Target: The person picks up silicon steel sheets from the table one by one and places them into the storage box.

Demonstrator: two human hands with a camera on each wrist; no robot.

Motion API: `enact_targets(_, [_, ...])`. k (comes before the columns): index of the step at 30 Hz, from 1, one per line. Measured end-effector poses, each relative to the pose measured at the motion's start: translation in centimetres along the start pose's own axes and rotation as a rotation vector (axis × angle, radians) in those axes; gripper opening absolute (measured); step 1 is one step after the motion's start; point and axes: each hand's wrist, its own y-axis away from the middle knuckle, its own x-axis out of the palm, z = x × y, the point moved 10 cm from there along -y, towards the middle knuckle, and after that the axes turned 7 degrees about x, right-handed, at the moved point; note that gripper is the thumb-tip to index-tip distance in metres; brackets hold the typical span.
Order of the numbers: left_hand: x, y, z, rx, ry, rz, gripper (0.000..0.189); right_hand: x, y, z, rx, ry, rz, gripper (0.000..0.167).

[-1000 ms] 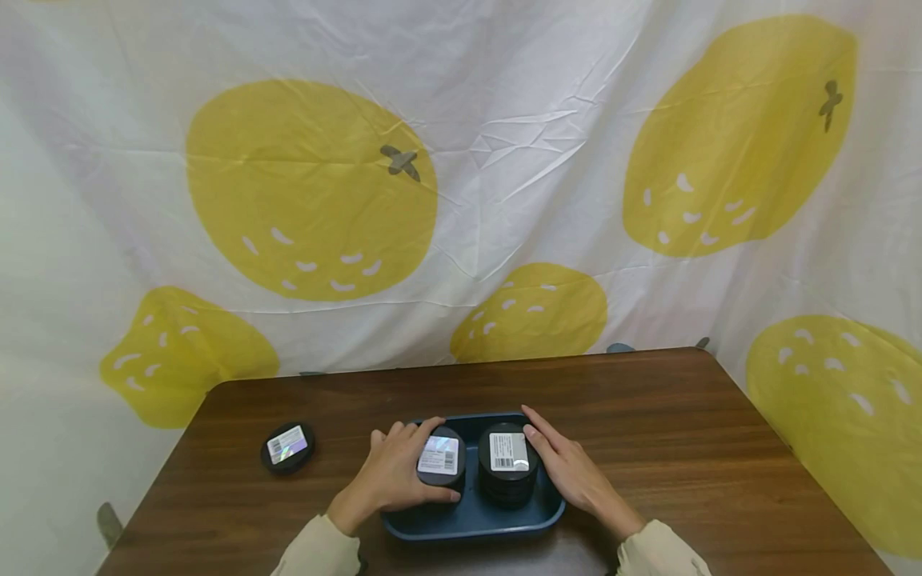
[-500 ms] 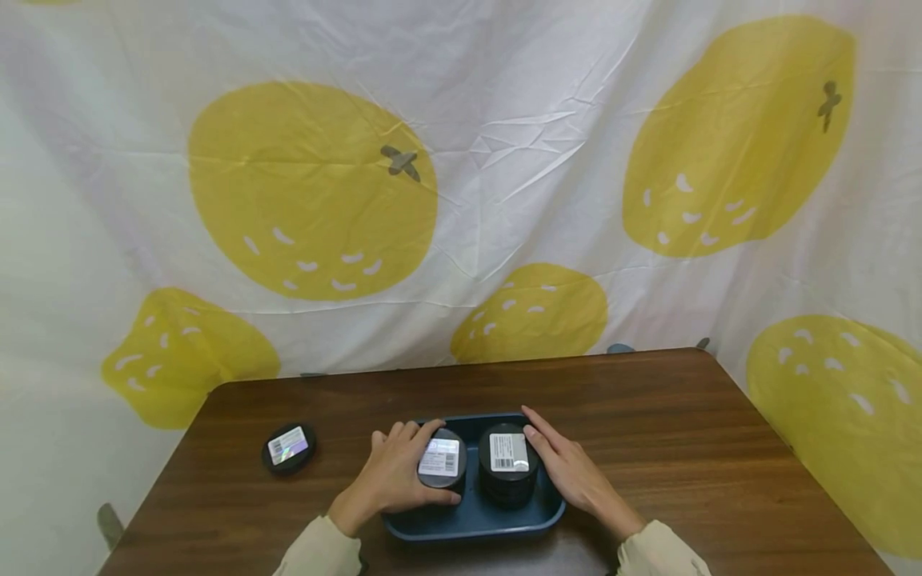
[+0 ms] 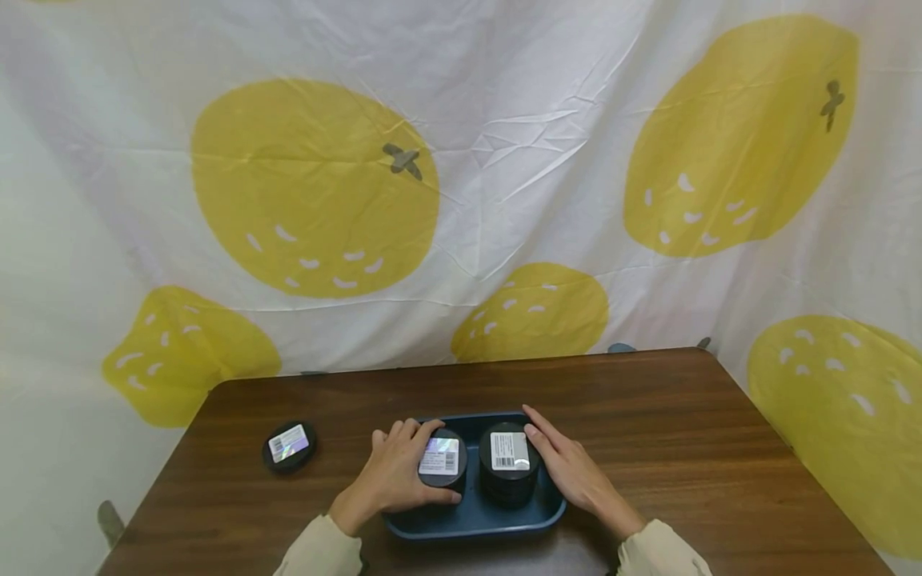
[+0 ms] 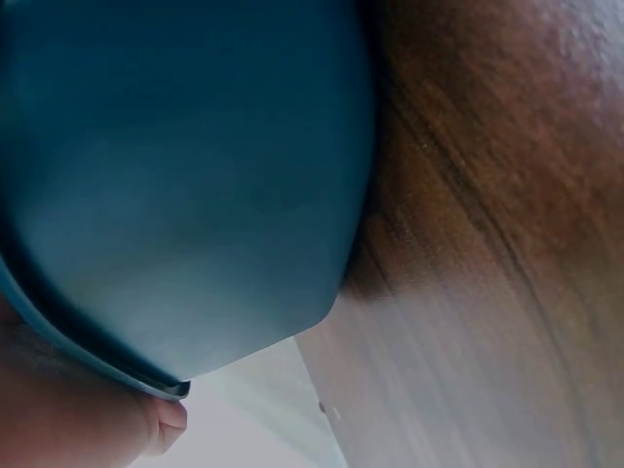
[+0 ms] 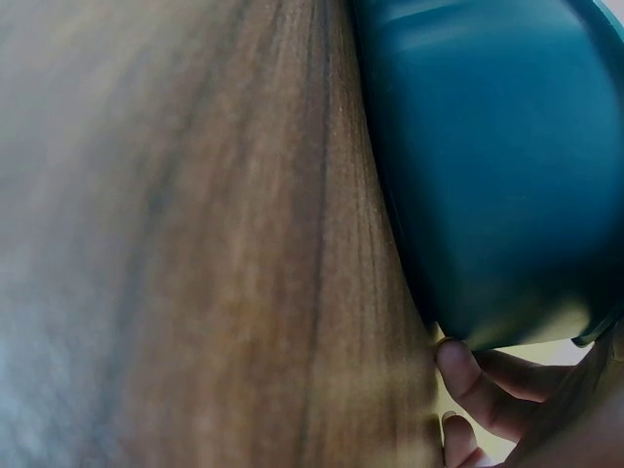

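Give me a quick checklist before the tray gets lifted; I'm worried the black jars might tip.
1. Both hands at the tray: ok. The left hand is at the left side of the dark blue tray, the right hand at its right side.
2. Fingers under the rim: cannot tell. The wrist views show only fingertips by the tray's edge.
3. Jars upright: ok. The left jar and the right jar both stand in the tray, labels up.
4. Jars free of the hands: not ok. The left hand's fingers and thumb wrap the left jar.
5. Loose lid out of the way: ok. It lies on the table, left of the tray.
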Motion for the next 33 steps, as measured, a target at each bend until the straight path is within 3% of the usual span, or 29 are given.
enact_targets(33, [0.58,-0.13,0.48,-0.026,-0.005,0.046,0.104,-0.04,0.0,0.12,0.001,0.004,-0.002,0.062])
